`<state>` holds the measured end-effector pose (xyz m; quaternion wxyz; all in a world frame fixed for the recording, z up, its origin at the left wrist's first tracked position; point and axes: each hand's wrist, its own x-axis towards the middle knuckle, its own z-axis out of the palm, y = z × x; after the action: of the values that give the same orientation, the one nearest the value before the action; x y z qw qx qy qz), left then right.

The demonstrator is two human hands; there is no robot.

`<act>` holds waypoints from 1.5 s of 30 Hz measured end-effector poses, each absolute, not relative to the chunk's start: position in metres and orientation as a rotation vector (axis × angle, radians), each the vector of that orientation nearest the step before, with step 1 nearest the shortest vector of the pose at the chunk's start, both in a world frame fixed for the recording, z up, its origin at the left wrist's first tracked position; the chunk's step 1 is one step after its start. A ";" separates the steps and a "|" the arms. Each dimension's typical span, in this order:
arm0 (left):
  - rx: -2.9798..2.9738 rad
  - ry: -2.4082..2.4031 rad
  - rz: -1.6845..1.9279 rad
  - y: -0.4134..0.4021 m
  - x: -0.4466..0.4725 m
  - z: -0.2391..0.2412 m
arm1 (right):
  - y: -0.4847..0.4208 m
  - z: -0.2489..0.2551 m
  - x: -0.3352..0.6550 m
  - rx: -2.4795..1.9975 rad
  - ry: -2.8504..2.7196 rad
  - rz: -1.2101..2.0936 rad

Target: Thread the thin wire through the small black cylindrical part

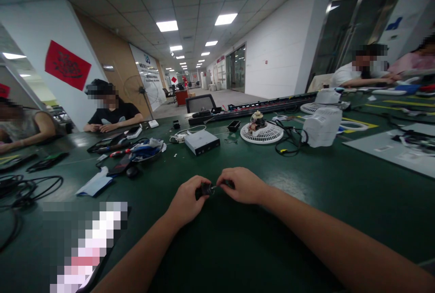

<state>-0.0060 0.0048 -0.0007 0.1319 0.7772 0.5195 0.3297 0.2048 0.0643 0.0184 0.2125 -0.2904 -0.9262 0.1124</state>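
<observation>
Above the green table, my left hand (186, 200) is closed, pinching a small dark cylindrical part (206, 189) between thumb and fingers. My right hand (245, 185) faces it from the other side, its fingers closed round a slim dark object (229, 183) that looks like a small tool handle. A thin metallic bit lies in the narrow gap between the hands, at the end of the cylindrical part; whether it belongs to the part or to the right hand's object I cannot tell. The rest of both held things is hidden by fingers.
Beyond my hands stand an optical disc drive (203, 142), a white fan grille with its motor (261, 132) and a white plastic housing (322, 127). Leftward lie a mouse (132, 172), blue paper (95, 183), cables (27, 193) and a pixelated slab (91, 247). Several people sit around the table.
</observation>
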 end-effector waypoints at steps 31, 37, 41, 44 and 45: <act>2.201 1.643 0.960 0.009 -0.009 -0.008 | 0.066 0.009 0.196 -0.940 -2.232 0.758; 2.249 1.545 1.050 0.004 -0.003 -0.003 | 0.071 0.005 0.193 -0.813 -2.009 0.960; 2.257 1.511 1.115 0.002 -0.002 0.001 | 0.073 0.003 0.192 -0.779 -2.057 0.982; 2.285 1.420 1.098 0.000 -0.002 0.003 | 0.074 0.000 0.192 -0.799 -2.075 1.016; 2.295 1.386 1.087 -0.001 -0.002 0.003 | 0.075 -0.001 0.192 -0.821 -2.066 1.032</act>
<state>-0.0016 -0.0008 0.0031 0.1240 0.7872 0.4753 0.3729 0.1918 0.0747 -0.0009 0.3385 -0.3151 -0.7932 0.3963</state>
